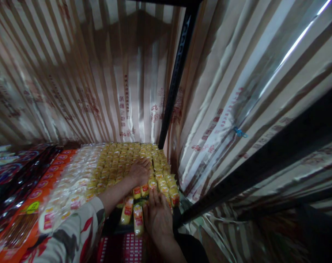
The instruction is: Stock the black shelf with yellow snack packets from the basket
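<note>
Rows of small yellow wrapped snack cakes [113, 164] with red-and-white labels cover the shelf. My left hand [140, 171] lies flat on top of these packets, fingers stretched out toward the back. Closer to the front edge, my right hand [159, 217] rests against the right-hand rows, its fingers extended forward over the packets. Just left of it, a wrapped snack cake [138, 220] stands out from the rows, with another wrapped snack cake [127, 210] beside it. Neither hand is closed around a packet. My palms hide part of the rows.
Clear-wrapped pale packets [75, 175] sit left of the yellow ones, then orange packages [42, 182] and dark packages [15, 175]. A black metal post [177, 69] rises at the back corner. Printed plastic sheeting [122, 73] hangs behind. A red basket [131, 248] is below the front edge.
</note>
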Tool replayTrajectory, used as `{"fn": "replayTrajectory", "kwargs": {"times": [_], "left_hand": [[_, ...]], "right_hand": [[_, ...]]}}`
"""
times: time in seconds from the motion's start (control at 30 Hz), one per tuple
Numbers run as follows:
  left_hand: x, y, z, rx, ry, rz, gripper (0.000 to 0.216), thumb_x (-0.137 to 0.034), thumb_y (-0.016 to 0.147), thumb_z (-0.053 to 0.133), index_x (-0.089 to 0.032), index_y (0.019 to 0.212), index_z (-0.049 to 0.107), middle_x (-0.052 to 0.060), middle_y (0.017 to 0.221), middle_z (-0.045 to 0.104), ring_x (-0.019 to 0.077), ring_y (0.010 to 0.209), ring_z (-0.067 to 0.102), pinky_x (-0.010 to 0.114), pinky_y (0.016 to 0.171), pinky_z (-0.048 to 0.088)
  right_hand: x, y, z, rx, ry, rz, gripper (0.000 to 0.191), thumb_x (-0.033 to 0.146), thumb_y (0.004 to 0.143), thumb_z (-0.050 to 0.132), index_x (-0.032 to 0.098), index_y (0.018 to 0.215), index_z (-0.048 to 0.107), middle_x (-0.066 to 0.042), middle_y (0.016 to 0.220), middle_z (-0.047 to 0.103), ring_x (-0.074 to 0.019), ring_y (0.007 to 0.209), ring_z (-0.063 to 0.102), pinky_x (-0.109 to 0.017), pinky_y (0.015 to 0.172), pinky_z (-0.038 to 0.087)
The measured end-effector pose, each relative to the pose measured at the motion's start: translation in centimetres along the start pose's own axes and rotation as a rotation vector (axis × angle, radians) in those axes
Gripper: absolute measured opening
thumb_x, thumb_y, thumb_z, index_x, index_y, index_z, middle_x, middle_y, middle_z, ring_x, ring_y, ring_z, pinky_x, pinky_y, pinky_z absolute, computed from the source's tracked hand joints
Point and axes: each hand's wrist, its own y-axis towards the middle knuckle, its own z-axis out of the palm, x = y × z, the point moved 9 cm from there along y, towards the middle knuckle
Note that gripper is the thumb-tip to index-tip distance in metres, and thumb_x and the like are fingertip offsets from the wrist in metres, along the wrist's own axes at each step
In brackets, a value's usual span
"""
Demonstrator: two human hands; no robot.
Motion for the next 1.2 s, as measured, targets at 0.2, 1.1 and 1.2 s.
{"fn": "replayTrajectory", "kwargs": {"times": [0.2, 1.1, 1.2], "left_hand": [[0.9, 1.7, 0.4, -0.073, -0.017, -0.064, 0.044, -0.032, 0.092, 0.030, -0.012, 0.128, 0.046, 0.012, 0.139, 0.043, 0.0227, 0.132, 0.033, 0.043, 0.111, 0.019], [5.0, 6.8, 2.4, -0.072, -0.058, -0.108, 0.041, -0.018, 0.082, 0.043, -0.014, 0.123, 0.051, 0.010, 0.134, 0.049, 0.0219, 0.127, 0.040, 0.042, 0.108, 0.025], [5.3, 7.0, 2.9, -0.059, -0.082, -0.075, 0.039, -0.019, 0.082, 0.045, -0.015, 0.120, 0.053, 0.010, 0.132, 0.050, 0.0213, 0.126, 0.041, 0.041, 0.109, 0.024]], "right_hand": [[-0.1, 0.2, 0.1, -0.025, -0.065, 0.002, 0.045, 0.025, 0.082, 0.043, 0.011, 0.123, 0.057, -0.010, 0.126, 0.057, -0.0288, 0.112, 0.053, -0.041, 0.093, 0.042], [-1.2, -0.2, 1.2, -0.143, 0.070, 0.040, 0.045, 0.032, 0.083, 0.046, 0.014, 0.123, 0.057, -0.007, 0.128, 0.056, -0.0308, 0.114, 0.051, -0.041, 0.095, 0.039], [-1.0, 0.0, 1.2, -0.097, 0.065, 0.026, 0.045, 0.030, 0.085, 0.044, 0.015, 0.125, 0.055, -0.009, 0.129, 0.055, -0.0303, 0.116, 0.050, -0.042, 0.096, 0.038]]}}
